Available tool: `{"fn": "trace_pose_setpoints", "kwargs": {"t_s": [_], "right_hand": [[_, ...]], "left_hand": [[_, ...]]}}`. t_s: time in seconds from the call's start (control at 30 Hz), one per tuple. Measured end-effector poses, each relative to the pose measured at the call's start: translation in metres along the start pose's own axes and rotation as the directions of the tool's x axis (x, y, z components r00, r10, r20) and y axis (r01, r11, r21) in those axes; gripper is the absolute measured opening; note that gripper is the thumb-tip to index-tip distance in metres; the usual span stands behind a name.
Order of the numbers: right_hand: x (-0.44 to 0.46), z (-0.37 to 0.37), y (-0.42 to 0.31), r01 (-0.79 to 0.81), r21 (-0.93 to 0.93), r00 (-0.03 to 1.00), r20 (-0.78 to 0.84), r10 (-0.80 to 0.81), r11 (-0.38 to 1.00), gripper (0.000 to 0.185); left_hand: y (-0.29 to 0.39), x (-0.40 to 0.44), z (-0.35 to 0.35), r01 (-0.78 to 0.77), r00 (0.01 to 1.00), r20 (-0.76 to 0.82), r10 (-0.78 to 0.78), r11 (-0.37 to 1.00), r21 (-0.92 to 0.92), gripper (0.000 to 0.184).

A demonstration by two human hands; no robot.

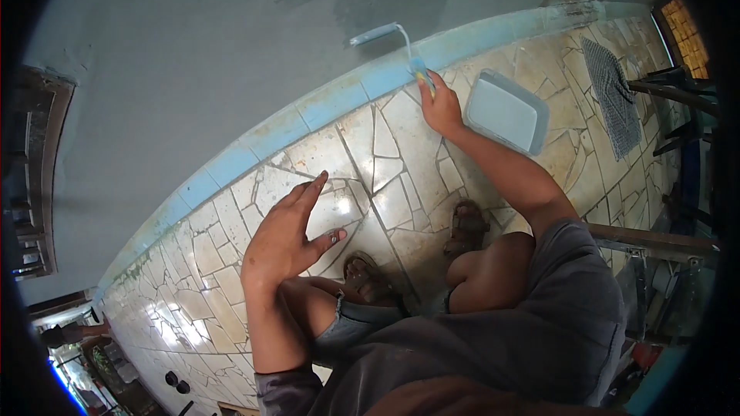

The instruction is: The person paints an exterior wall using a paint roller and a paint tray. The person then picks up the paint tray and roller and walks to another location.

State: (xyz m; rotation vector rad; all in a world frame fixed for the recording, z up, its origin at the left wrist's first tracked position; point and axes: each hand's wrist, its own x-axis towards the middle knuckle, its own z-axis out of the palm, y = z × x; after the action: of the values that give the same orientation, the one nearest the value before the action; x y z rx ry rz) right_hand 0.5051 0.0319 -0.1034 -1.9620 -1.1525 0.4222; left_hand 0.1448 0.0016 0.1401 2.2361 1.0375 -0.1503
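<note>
My right hand (pixel 441 104) is closed round the handle of a paint roller (pixel 375 35). The roller's sleeve is coated in grey paint and lies at the lower part of the grey wall (pixel 193 69), just above the blue tile skirting. Whether it presses on the wall I cannot tell. Right of that hand, a paint tray (pixel 505 112) with light grey paint in it stands on the floor. My left hand (pixel 287 229) is held out over the floor near my left knee, thumb and fingers apart, with nothing in it.
Pale crazy-paving tiles (pixel 401 192) cover the floor. A patterned cloth (pixel 611 96) lies beyond the tray. Wooden furniture (pixel 640 239) stands along the right side. A dark-framed window (pixel 38 169) is set in the wall at left. Darker grey patches show higher on the wall.
</note>
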Motion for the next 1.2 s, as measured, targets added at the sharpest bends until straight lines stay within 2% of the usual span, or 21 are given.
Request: {"fn": "trace_pose_setpoints", "kwargs": {"t_s": [0.1, 0.2, 0.27, 0.4, 0.47, 0.5, 0.57, 0.7, 0.77, 0.8, 0.87, 0.9, 0.97, 1.0, 1.07, 1.2], "right_hand": [[-0.001, -0.008, 0.008, -0.003, 0.044, 0.999, -0.048, 0.005, 0.999, 0.050], [0.013, -0.011, 0.003, 0.085, 0.068, 0.994, -0.077, -0.079, 0.994, 0.050], [0.025, -0.007, -0.004, 0.276, 0.093, 0.950, -0.180, -0.256, 0.957, 0.051], [0.060, -0.014, -0.033, 0.330, 0.075, 0.937, -0.144, -0.318, 0.941, 0.050], [0.083, -0.022, -0.064, 0.542, 0.063, 0.782, -0.404, -0.475, 0.838, 0.058], [0.089, -0.029, -0.080, 0.535, 0.066, 0.786, -0.404, -0.468, 0.843, 0.058], [0.096, -0.044, -0.101, 0.601, 0.018, 0.712, -0.467, -0.525, 0.799, 0.062], [0.078, -0.023, -0.065, 0.526, -0.002, 0.771, -0.420, -0.478, 0.850, 0.063], [0.058, -0.008, -0.032, 0.390, -0.024, 0.881, -0.280, -0.381, 0.920, 0.063], [0.052, -0.006, -0.021, 0.392, -0.025, 0.881, -0.278, -0.383, 0.920, 0.063], [0.044, -0.005, -0.007, 0.248, 0.003, 0.961, -0.127, -0.246, 0.969, 0.057], [0.045, -0.006, -0.013, 0.249, 0.004, 0.961, -0.127, -0.247, 0.968, 0.057], [0.052, -0.007, -0.026, 0.356, 0.010, 0.900, -0.272, -0.340, 0.934, 0.061], [0.061, -0.010, -0.039, 0.355, 0.009, 0.901, -0.269, -0.340, 0.935, 0.061], [0.083, -0.021, -0.071, 0.535, 0.020, 0.748, -0.476, -0.463, 0.844, 0.060], [0.094, -0.045, -0.101, 0.537, 0.023, 0.740, -0.493, -0.458, 0.843, 0.059]], "left_hand": [[-0.003, -0.010, -0.001, 0.030, 0.999, -0.023, -0.030, 0.999, 0.016, 0.092], [-0.003, -0.014, 0.001, 0.048, 0.998, -0.038, -0.047, 0.999, 0.022, 0.093], [0.001, -0.014, -0.003, 0.060, 0.998, -0.026, -0.060, 0.998, 0.007, 0.093], [0.002, -0.011, 0.000, 0.056, 0.998, -0.024, -0.054, 0.997, 0.061, 0.095], [0.003, -0.005, 0.000, 0.056, 0.998, -0.017, -0.055, 0.996, 0.066, 0.095], [0.004, -0.002, 0.000, 0.053, 0.999, -0.005, -0.053, 0.996, 0.073, 0.095], [0.004, 0.005, 0.000, 0.045, 0.999, 0.006, -0.045, 0.997, 0.058, 0.095], [0.011, 0.009, -0.003, 0.048, 0.998, 0.025, -0.049, 0.998, 0.028, 0.096], [0.008, 0.007, -0.001, 0.035, 0.999, 0.013, -0.036, 0.998, 0.049, 0.096], [0.006, 0.006, 0.001, 0.025, 1.000, 0.007, -0.026, 0.997, 0.067, 0.096], [0.007, 0.003, 0.000, 0.036, 0.999, 0.009, -0.036, 0.997, 0.066, 0.096], [0.007, 0.002, -0.001, 0.045, 0.999, 0.012, -0.046, 0.997, 0.068, 0.096], [0.007, 0.000, -0.001, 0.038, 0.999, 0.007, -0.039, 0.997, 0.064, 0.095], [0.007, 0.001, -0.001, 0.027, 1.000, 0.002, -0.027, 0.998, 0.060, 0.095], [0.008, 0.004, -0.002, 0.035, 0.999, 0.010, -0.036, 0.998, 0.045, 0.095], [0.009, 0.007, -0.002, 0.021, 1.000, 0.015, -0.022, 1.000, 0.023, 0.094]]}}
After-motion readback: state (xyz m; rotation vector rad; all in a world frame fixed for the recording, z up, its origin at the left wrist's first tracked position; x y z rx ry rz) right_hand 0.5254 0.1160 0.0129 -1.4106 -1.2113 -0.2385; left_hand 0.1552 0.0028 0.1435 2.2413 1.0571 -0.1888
